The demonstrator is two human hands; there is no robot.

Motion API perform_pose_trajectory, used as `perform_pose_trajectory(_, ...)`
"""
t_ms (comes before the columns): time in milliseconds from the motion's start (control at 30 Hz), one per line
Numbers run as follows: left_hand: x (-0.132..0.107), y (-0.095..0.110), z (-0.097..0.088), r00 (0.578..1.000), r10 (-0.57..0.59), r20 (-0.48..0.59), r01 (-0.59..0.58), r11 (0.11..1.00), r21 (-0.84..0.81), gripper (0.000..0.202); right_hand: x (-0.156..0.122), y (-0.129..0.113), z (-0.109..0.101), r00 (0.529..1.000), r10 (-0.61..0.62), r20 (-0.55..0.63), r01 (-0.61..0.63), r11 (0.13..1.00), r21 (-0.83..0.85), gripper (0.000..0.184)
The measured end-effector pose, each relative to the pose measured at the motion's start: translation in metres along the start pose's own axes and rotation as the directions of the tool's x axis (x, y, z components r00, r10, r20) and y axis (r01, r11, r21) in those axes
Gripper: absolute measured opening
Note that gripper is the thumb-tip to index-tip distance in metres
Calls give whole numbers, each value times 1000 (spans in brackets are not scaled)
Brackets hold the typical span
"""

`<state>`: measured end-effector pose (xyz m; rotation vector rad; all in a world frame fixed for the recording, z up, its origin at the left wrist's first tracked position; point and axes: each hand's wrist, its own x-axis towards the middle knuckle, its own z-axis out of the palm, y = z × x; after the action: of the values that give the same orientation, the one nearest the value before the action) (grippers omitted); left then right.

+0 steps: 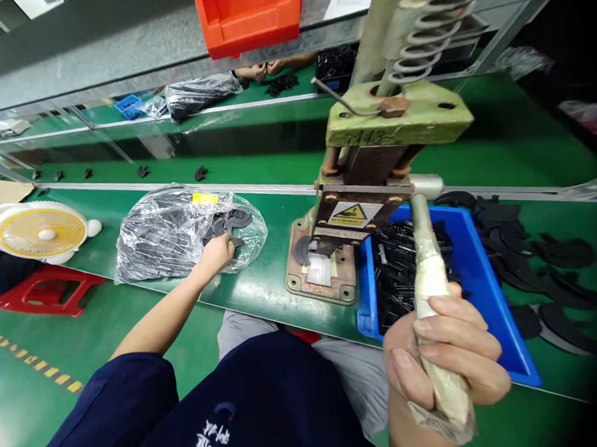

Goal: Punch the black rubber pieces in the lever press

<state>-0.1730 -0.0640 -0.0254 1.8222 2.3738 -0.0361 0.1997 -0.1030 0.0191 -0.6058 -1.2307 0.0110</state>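
Observation:
My right hand [447,345] is wrapped round the tape-covered lever handle [429,264] of a hand press [354,200]. On the press base, a dark curved part [303,249] lies beside a pale plate [319,269], under the ram. Over to the left, my left hand [218,251] pinches a small black plastic part [236,243] at the mouth of a clear plastic bag [162,233]. More black curved parts [236,219] show inside the bag, close to my fingers.
A blue bin [494,307] of thin black pieces stands right of the press, with black curved parts [566,277] beyond. A white fan [42,230] sits at far left above a red stool [45,287]. An orange bin [249,14] overhangs the bench; another person's hands [261,70] work behind.

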Motion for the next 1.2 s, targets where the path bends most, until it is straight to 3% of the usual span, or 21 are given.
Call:
perform_pose_trajectory(133, 4, -4, -4, 997, -71, -7, 63, 931, -359, 13, -1, -7, -1, 998, 34, 44, -34, 999, -1, 32)
perform_pose_trajectory(233, 5, 14, -9, 996, -85, -9, 55, 716, -696, 18, 0, -11, 3, 999, 48, 24, -48, 999, 7, 27)
perform_pose_trajectory(333, 1, 54, -14, 999, 17, 49, 35, 487, -873, 26, 1, -11, 3, 999, 26, 19, -26, 1000, 15, 21)
perform_pose_trajectory(433, -4, 103, -15, 984, 122, 130, 79, 356, -931, 26, 0, -9, -2, 995, 32, 98, -32, 999, -1, 19)
perform_pose_trajectory(500, -6, 130, -13, 974, 153, 166, 112, 313, -943, 24, -1, -9, -6, 993, 42, 114, -42, 999, -4, 17)
perform_pose_trajectory(667, 1, 165, -3, 968, 105, 227, 178, 352, -919, 20, -2, -10, -6, 994, 46, 95, -49, 999, 23, 16)
perform_pose_trajectory(967, 8, 172, 1, 940, 180, 289, 211, 357, -910, 20, -3, -9, -6, 993, 73, 88, -74, 997, 7, 18)
perform_pose_trajectory(1200, 17, 174, 0, 938, 185, 294, 151, 545, -825, 19, -3, -13, -5, 992, 91, 93, -91, 996, -1, 18)
